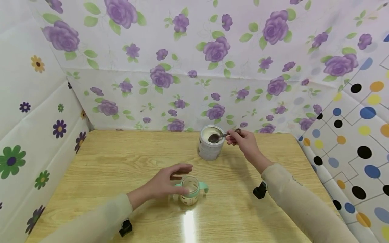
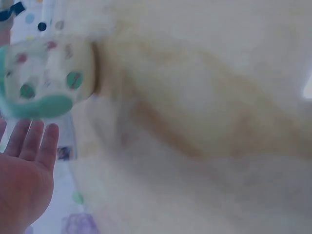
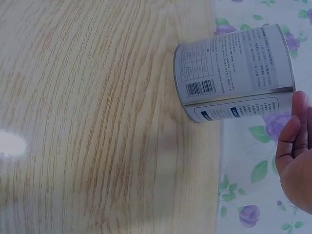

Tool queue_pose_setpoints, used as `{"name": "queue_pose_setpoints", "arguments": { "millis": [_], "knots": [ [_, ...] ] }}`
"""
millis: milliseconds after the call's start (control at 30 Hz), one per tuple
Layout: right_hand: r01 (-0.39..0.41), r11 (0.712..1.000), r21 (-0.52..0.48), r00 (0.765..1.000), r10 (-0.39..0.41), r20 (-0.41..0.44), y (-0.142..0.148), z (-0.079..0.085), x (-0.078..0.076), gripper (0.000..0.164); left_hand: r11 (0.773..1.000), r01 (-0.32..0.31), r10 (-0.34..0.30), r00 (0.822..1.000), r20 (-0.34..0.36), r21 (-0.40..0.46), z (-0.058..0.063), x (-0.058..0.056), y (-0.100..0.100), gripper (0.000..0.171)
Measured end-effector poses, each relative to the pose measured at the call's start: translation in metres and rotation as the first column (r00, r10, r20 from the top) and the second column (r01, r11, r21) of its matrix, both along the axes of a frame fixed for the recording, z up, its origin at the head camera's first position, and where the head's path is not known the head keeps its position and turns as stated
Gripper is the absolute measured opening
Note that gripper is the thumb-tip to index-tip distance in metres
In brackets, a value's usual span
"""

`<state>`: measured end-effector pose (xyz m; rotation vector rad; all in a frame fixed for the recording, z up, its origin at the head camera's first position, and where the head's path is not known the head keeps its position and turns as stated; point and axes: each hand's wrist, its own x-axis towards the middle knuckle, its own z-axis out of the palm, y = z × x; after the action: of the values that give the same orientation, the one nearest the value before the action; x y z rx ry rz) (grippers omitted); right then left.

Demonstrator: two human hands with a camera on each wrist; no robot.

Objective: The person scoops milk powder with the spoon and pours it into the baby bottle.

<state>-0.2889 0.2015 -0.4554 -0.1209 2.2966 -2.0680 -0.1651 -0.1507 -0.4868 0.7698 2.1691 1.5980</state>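
Stretching left arm (image 1: 103, 212) forward and right arm (image 1: 299, 199) farther out; holding left hand (image 1: 164, 182) with thumb (image 1: 181, 191) parted from nearly straight fingers (image 2: 47, 146); pinching with right hand (image 1: 244, 142), curling its fingers.

Left hand (image 2: 27, 178) cut off, left-wrist view

The head view is lit brightly and evenly, with a white streak of glare thrown on the table (image 1: 146, 152) below the cup (image 1: 189, 200) and a soft shadow cast beside the right sleeve (image 1: 299, 199). The left wrist view is dimmer and blurred; in the right, the can (image 3: 234, 70) is rendered more sharply, though a table patch is burnt out.
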Motion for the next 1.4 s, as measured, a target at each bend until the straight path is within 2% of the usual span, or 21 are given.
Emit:
{"name": "queue_pose_setpoints", "arguments": {
  "millis": [133,267,500,700,833,1000,1267,1400],
  "knots": [
    [-0.016,1.0,-0.006,1.0,0.015,-0.02,-0.001,0.001,-0.001,0.042,0.999,-0.02,0.02,1.0,-0.01,0.026,0.011,-0.021,0.0,0.07],
    [-0.031,1.0,0.006,0.999,0.031,-0.037,-0.002,0.002,-0.001,0.041,0.998,-0.066,0.067,0.997,-0.027,0.021,0.017,-0.045,0.005,0.07],
    [-0.047,0.999,0.027,0.998,0.048,-0.04,-0.005,0.002,0.001,0.037,0.986,-0.155,0.151,0.986,-0.064,-0.058,0.014,-0.084,0.024,0.076],
    [-0.066,0.996,0.061,0.994,0.07,-0.079,-0.008,0.001,0.001,0.037,0.975,-0.199,0.192,0.978,-0.075,-0.099,0.01,-0.11,0.042,0.085],
    [-0.073,0.994,0.08,0.992,0.081,-0.096,-0.009,0.001,0.002,0.039,0.969,-0.219,0.211,0.974,-0.08,-0.111,0.009,-0.121,0.05,0.09],
    [-0.06,0.993,0.103,0.991,0.071,-0.115,-0.008,0.003,0.006,0.034,0.97,-0.214,0.208,0.976,-0.064,-0.117,0.006,-0.13,0.057,0.093],
    [-0.048,0.991,0.128,0.98,0.072,-0.185,-0.006,0.006,0.011,0.036,0.974,-0.205,0.202,0.979,-0.042,-0.102,0.003,-0.134,0.065,0.093],
    [-0.036,0.982,0.187,0.966,0.081,-0.244,-0.005,0.009,0.012,0.034,0.974,-0.203,0.201,0.979,-0.033,-0.1,0.001,-0.136,0.07,0.091]
  ]
}}
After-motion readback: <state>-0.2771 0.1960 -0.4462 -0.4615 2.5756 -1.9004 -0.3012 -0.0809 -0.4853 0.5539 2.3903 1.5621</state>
